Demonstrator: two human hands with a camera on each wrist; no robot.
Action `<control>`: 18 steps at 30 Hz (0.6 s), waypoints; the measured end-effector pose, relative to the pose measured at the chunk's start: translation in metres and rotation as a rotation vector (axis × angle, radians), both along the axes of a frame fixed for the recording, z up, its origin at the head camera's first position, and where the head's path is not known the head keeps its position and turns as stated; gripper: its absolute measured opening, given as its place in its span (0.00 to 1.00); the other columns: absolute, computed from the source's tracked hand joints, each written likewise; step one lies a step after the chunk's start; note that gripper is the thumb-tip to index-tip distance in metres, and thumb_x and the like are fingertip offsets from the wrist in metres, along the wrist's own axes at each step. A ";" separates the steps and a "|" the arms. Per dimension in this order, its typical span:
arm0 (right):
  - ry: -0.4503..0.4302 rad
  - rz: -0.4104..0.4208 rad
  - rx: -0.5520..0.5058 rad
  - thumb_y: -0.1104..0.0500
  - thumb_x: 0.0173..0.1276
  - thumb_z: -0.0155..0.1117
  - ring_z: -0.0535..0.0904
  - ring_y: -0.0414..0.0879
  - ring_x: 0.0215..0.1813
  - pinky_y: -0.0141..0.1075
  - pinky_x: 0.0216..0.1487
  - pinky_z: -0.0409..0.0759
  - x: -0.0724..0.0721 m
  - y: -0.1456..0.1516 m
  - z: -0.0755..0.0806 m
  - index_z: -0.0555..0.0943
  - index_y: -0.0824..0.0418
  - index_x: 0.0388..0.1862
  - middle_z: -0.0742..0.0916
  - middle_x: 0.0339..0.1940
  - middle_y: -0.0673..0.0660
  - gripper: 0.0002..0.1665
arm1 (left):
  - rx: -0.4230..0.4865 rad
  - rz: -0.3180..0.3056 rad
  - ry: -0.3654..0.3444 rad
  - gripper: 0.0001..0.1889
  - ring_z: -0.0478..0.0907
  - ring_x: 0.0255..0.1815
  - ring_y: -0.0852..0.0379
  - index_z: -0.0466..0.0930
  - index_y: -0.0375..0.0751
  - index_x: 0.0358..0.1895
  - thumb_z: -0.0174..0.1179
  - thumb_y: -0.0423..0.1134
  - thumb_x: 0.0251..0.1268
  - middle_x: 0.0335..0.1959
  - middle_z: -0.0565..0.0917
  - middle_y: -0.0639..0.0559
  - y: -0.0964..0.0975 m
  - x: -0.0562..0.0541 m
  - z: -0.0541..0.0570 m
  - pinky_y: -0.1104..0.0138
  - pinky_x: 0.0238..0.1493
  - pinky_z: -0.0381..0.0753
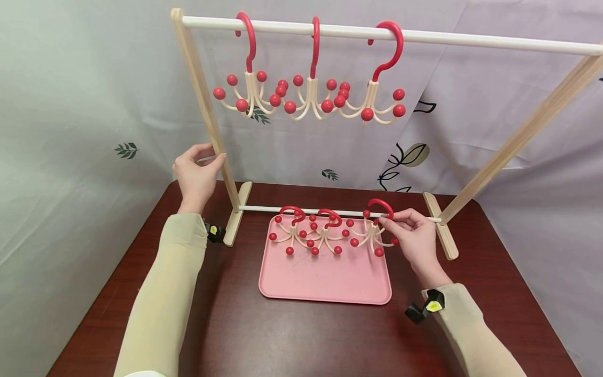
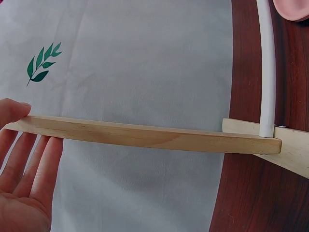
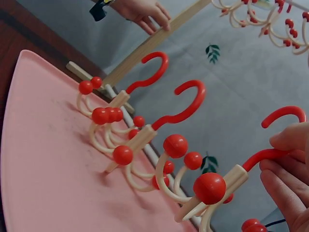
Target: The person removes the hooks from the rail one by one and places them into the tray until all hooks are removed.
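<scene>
My left hand (image 1: 198, 173) holds the left wooden post (image 1: 200, 89) of a rack, thumb on one side and fingers on the other. At the tray's back right corner, my right hand (image 1: 413, 238) pinches the red hook (image 3: 285, 112) of a cream hanger (image 1: 372, 233) with curved arms and red ball tips. Two similar hangers, a left one (image 1: 293, 233) and a middle one (image 1: 325, 235), stand beside it on a pink tray (image 1: 325, 283), hooks up. From the white top rail (image 1: 282, 25) hang three more such hangers (image 1: 252, 89), side by side.
A white lower bar (image 1: 264, 209) runs behind the tray between the rack's wooden feet (image 1: 237, 214). The right post (image 1: 523, 139) leans outward in view. Everything stands on a dark red-brown table (image 1: 282, 335), with a pale leaf-printed cloth (image 1: 292, 157) behind it.
</scene>
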State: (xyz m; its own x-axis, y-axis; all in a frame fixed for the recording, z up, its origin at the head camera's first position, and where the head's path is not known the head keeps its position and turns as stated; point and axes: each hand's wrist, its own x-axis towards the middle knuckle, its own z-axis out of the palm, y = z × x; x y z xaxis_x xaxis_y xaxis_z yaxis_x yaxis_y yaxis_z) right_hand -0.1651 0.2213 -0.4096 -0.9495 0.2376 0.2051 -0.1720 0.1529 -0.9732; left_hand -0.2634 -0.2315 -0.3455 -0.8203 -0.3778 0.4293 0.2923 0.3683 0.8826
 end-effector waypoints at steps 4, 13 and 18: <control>0.000 -0.008 0.025 0.67 0.60 0.79 0.89 0.39 0.35 0.29 0.31 0.85 -0.002 -0.004 -0.010 0.83 0.73 0.39 0.91 0.32 0.50 0.14 | 0.002 -0.003 0.010 0.15 0.88 0.42 0.57 0.89 0.43 0.52 0.74 0.40 0.62 0.45 0.89 0.46 -0.001 -0.001 -0.001 0.67 0.45 0.86; -0.066 -0.006 0.043 0.64 0.62 0.78 0.89 0.39 0.39 0.31 0.43 0.85 -0.006 -0.009 -0.026 0.83 0.73 0.45 0.91 0.39 0.54 0.17 | 0.007 -0.006 0.025 0.15 0.88 0.41 0.58 0.89 0.43 0.51 0.74 0.39 0.61 0.45 0.89 0.45 -0.001 -0.002 -0.002 0.68 0.44 0.86; -0.073 -0.015 0.022 0.64 0.62 0.78 0.89 0.40 0.39 0.32 0.41 0.86 -0.009 -0.017 -0.029 0.83 0.73 0.47 0.91 0.40 0.55 0.19 | 0.007 0.000 0.023 0.15 0.88 0.41 0.59 0.89 0.42 0.51 0.74 0.38 0.61 0.45 0.89 0.46 -0.001 -0.002 -0.002 0.68 0.44 0.86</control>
